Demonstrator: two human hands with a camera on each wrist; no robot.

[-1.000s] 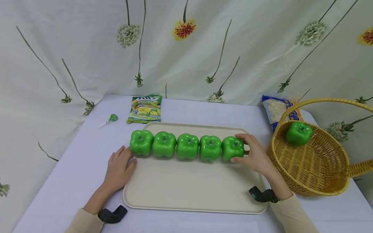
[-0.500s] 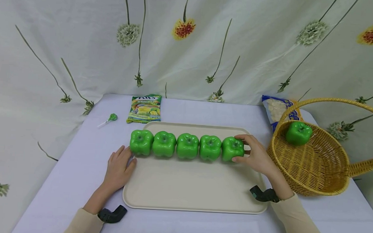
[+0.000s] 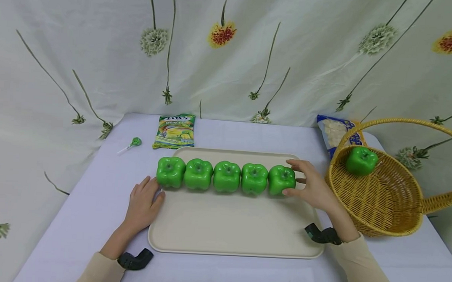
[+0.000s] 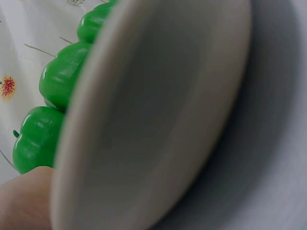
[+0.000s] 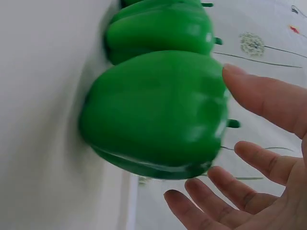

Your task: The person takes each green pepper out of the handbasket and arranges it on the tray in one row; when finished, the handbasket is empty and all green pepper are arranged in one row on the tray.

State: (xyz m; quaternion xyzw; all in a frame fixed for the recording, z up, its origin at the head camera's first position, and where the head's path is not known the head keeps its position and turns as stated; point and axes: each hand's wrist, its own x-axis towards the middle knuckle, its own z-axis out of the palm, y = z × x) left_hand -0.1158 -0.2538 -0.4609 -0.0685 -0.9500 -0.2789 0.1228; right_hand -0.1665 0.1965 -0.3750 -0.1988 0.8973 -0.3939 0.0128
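Note:
Several green bell peppers stand side by side in a row across the beige tray [image 3: 237, 225] in the head view. At the row's right end, my right hand [image 3: 310, 184] is spread around the last bell pepper [image 3: 281, 180]. Its thumb [image 5: 264, 98] lies close by the pepper in the right wrist view, and the other fingers are held apart from it. My left hand [image 3: 143, 204] lies with fingers extended at the tray's left edge, its fingertips beside the leftmost bell pepper [image 3: 170, 172]; whether they touch it I cannot tell.
Right of the tray stands a wicker basket [image 3: 374, 206] with a tall handle and one green bell pepper [image 3: 362, 161] inside. A blue snack bag [image 3: 332, 133] lies behind it. A green candy bag [image 3: 175, 131] and a lollipop [image 3: 136, 142] are at the back left.
My right hand has loosened around the rightmost bell pepper, its fingers widening and drawing slightly to the right. The peppers stay in line and my left hand keeps its place.

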